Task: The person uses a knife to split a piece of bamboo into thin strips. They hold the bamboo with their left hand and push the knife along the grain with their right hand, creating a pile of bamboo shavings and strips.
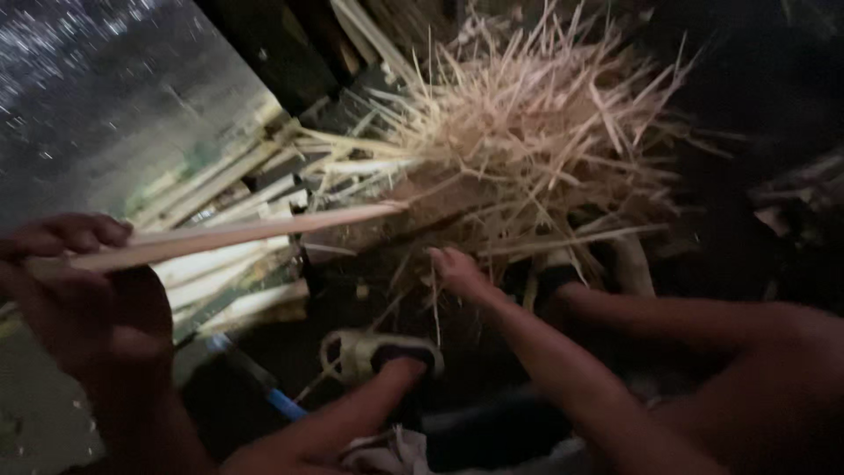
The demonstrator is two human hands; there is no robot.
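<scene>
Head view: left hand (83,290) closed around pale flat wooden strip (237,233); right hand (457,271) reaches into tangled heap of thin pale splints (536,132), finger state unclear.
Best handled by keeping the strip level, gripped near its end, clear of sandalled foot (382,352).

Left hand (75,290) at left holds a long wooden strip (237,236) reaching rightward toward the splinter pile (536,132) at upper centre; right hand (457,268) below the pile; stacked slats (229,264) lie behind the strip.
</scene>
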